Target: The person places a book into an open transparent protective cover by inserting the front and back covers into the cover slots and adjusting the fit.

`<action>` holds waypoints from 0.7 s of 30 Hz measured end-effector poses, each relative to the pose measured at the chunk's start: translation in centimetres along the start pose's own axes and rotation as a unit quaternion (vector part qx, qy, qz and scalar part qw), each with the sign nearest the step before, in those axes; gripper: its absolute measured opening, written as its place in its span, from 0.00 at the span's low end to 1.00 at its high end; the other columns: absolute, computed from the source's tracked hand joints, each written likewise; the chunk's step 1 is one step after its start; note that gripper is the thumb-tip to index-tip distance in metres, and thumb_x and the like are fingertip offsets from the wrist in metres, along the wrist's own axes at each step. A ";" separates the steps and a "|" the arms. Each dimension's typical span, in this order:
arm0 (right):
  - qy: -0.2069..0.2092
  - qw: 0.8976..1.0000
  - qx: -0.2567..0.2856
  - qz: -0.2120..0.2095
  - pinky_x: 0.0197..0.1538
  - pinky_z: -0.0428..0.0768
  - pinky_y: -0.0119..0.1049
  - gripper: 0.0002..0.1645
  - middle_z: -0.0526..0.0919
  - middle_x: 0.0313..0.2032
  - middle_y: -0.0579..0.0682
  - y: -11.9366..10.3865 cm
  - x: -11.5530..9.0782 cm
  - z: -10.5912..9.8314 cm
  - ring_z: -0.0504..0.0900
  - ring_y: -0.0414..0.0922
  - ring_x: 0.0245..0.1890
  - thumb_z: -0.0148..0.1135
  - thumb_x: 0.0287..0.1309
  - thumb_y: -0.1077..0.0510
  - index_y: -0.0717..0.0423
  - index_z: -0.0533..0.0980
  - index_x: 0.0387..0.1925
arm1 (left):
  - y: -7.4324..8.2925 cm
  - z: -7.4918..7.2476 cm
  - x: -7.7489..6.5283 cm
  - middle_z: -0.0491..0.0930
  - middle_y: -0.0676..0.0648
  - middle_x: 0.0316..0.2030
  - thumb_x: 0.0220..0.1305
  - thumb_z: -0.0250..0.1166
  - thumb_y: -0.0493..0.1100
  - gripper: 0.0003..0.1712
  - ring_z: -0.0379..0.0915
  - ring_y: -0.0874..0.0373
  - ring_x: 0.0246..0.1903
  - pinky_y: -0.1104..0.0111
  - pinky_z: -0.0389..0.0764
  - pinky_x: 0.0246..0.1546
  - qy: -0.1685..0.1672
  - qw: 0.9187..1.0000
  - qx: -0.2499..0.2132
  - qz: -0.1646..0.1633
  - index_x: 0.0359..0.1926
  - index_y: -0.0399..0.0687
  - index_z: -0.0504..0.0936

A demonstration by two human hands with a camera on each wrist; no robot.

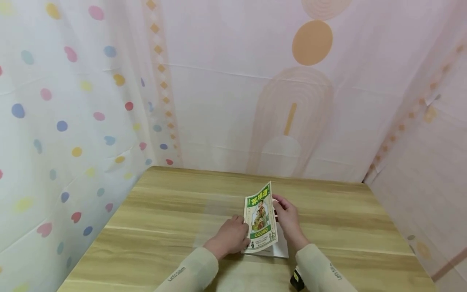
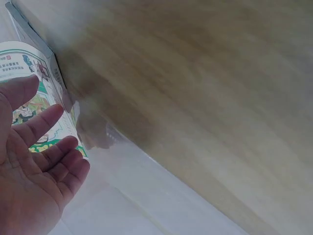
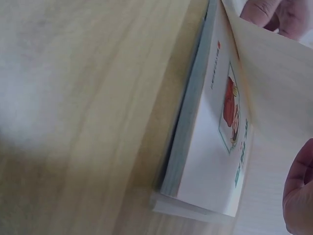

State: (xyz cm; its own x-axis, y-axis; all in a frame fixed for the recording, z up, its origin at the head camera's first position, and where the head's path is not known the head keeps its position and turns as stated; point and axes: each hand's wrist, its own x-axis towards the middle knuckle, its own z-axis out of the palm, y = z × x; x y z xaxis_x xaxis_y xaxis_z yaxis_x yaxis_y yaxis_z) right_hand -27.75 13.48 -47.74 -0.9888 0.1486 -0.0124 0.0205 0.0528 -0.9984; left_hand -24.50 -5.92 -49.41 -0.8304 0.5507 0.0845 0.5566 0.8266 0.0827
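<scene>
A book lies in front of me, its green and cream illustrated front cover [image 1: 260, 219] raised and bowed. In the right wrist view, the white first page [image 3: 215, 147] with a red picture shows beneath it. My right hand [image 1: 288, 219] pinches the cover's right edge. At the spine side, my left hand [image 1: 233, 235] touches the cover with loosely extended fingers, seen spread over it in the left wrist view. A clear plastic sheet [image 2: 146, 196] reaches out past the spine; some clear film [image 3: 193, 210] also sticks out under the book's end.
The wood-grain table [image 1: 164, 211] spreads around the book. Patterned curtains [image 1: 219, 101] hang behind it and at both sides. A small black item [image 1: 297, 280] with a yellow label is beside the right sleeve [image 1: 317, 263].
</scene>
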 end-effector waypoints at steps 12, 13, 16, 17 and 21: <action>-0.027 0.999 -0.007 -0.029 0.36 0.81 0.33 0.21 0.80 0.44 0.57 -0.2 -0.7 0.9 0.78 0.43 0.37 0.54 0.73 0.56 0.60 0.75 0.62 | 0.4 -0.6 0.2 0.80 0.47 0.42 0.65 0.63 0.53 0.19 0.74 0.51 0.46 0.58 0.76 0.49 -0.027 0.999 -0.033 -0.005 0.49 0.45 0.82; -0.028 0.999 -0.008 -0.030 0.36 0.81 0.34 0.21 0.80 0.45 0.58 -0.2 -0.8 0.9 0.78 0.43 0.37 0.54 0.73 0.55 0.60 0.75 0.62 | 0.5 -0.6 0.2 0.81 0.47 0.42 0.67 0.62 0.53 0.20 0.74 0.51 0.46 0.58 0.76 0.49 -0.027 0.999 -0.040 -0.006 0.50 0.45 0.82; -0.032 0.999 -0.009 -0.029 0.36 0.81 0.34 0.23 0.81 0.47 0.60 -0.3 -1.0 1.0 0.79 0.44 0.38 0.54 0.73 0.51 0.61 0.75 0.61 | 0.6 -0.5 0.4 0.83 0.45 0.45 0.71 0.57 0.54 0.22 0.76 0.50 0.46 0.57 0.77 0.49 -0.025 0.998 -0.060 -0.008 0.55 0.44 0.81; -0.034 0.999 -0.007 -0.025 0.36 0.81 0.34 0.24 0.81 0.47 0.61 -0.3 -1.1 1.1 0.80 0.44 0.38 0.54 0.73 0.50 0.62 0.75 0.61 | 0.6 -0.5 0.5 0.83 0.45 0.46 0.72 0.55 0.54 0.23 0.76 0.49 0.47 0.57 0.77 0.50 -0.026 0.997 -0.068 -0.008 0.56 0.44 0.80; -0.044 0.999 -0.005 -0.015 0.35 0.81 0.35 0.26 0.81 0.48 0.65 -0.3 -1.2 1.3 0.80 0.46 0.38 0.53 0.74 0.49 0.64 0.74 0.61 | 0.7 -0.9 0.6 0.84 0.46 0.48 0.75 0.52 0.54 0.23 0.78 0.49 0.49 0.57 0.76 0.53 -0.029 0.994 -0.102 -0.001 0.57 0.45 0.80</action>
State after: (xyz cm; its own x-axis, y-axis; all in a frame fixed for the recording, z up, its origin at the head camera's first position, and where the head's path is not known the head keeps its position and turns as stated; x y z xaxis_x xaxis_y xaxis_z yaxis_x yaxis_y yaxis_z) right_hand -26.72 12.02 -47.51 -0.9982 0.0595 0.0124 -0.0084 0.0667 -0.9977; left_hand -24.56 -5.10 -48.45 -0.8278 0.5603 0.0280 0.5442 0.7898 0.2829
